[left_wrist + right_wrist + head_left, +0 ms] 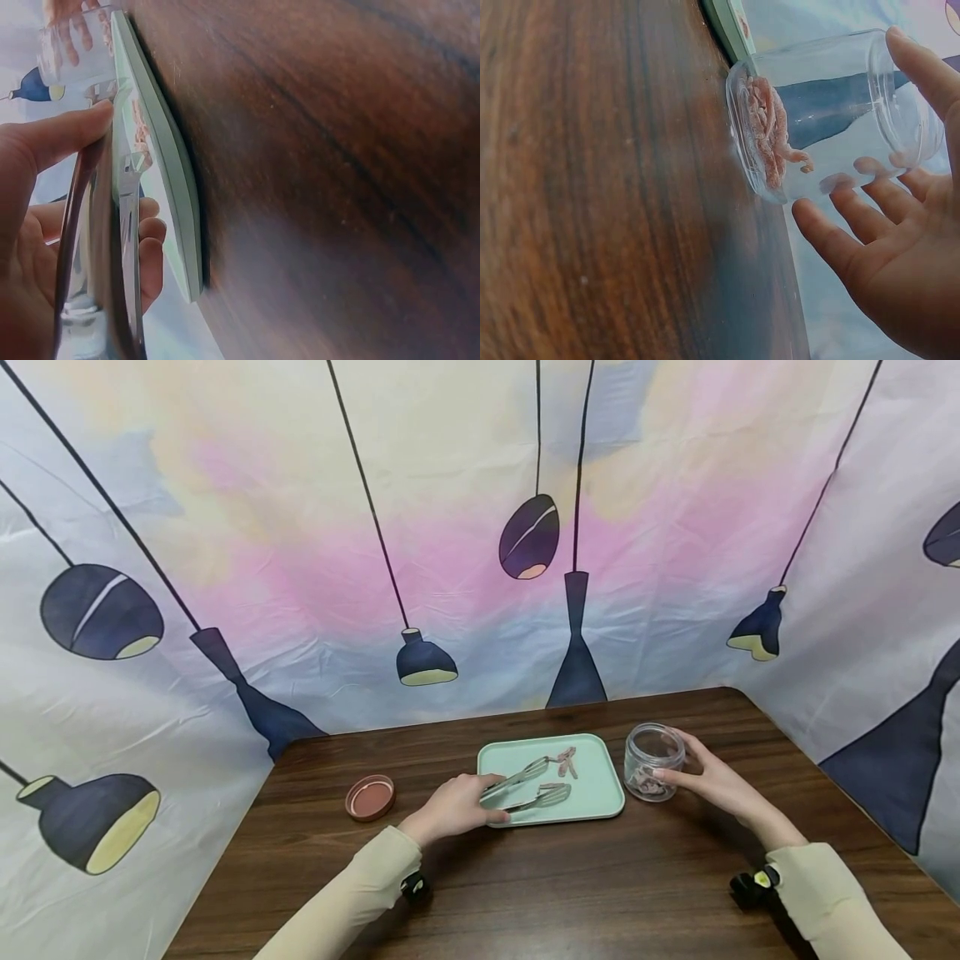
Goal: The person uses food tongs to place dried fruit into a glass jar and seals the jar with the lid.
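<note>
My left hand [456, 807] holds a pair of metal tongs [534, 770] over the pale green tray [600, 789]. The thumb lies on one arm of the tongs and the fingers are on the other side, with the ends spread apart. Several pinkish-brown dried strips [567, 762] lie on the tray near the tong tips. To the right of the tray stands a clear, lidless jar [825, 97], upright on the table. My right hand [708, 779] grips it from the right, thumb in front. More strips [769, 135] rest on the jar's bottom.
A reddish-brown round lid [371, 797] lies on the dark wooden table [555, 893], left of the tray. Behind the table hangs a cloth [465, 577] printed with lamps.
</note>
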Demonstrator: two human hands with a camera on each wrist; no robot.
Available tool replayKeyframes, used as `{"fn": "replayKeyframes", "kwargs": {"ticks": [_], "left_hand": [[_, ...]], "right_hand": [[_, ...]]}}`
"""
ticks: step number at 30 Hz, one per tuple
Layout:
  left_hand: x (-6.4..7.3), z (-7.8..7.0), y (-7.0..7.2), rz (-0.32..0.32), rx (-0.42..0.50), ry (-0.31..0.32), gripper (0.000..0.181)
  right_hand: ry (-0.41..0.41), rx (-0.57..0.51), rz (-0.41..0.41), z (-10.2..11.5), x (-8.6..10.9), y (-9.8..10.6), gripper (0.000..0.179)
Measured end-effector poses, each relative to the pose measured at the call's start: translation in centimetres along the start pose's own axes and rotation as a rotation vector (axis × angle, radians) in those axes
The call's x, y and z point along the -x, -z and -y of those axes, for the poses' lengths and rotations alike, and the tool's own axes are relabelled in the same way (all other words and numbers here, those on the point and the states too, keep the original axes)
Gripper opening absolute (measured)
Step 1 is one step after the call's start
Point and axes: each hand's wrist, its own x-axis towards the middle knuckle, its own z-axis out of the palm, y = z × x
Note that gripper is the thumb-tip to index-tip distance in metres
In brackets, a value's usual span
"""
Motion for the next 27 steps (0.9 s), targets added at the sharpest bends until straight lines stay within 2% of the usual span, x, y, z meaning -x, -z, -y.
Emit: {"fn": "replayKeyframes", "kwargs": {"ticks": [14,27], "left_hand": [[0.02,-0.44,-0.17,-0.053,0.010,-0.066,0.039],[-0.23,-0.60,-0.44,-0.099,0.003,-0.063,0.031]], "right_hand": [[0.010,-0.003,0.001,-0.26,-0.11,0.02,0.095],[0.013,0.001,-0.003,-0.29,-0.09,0.02,0.094]]}}
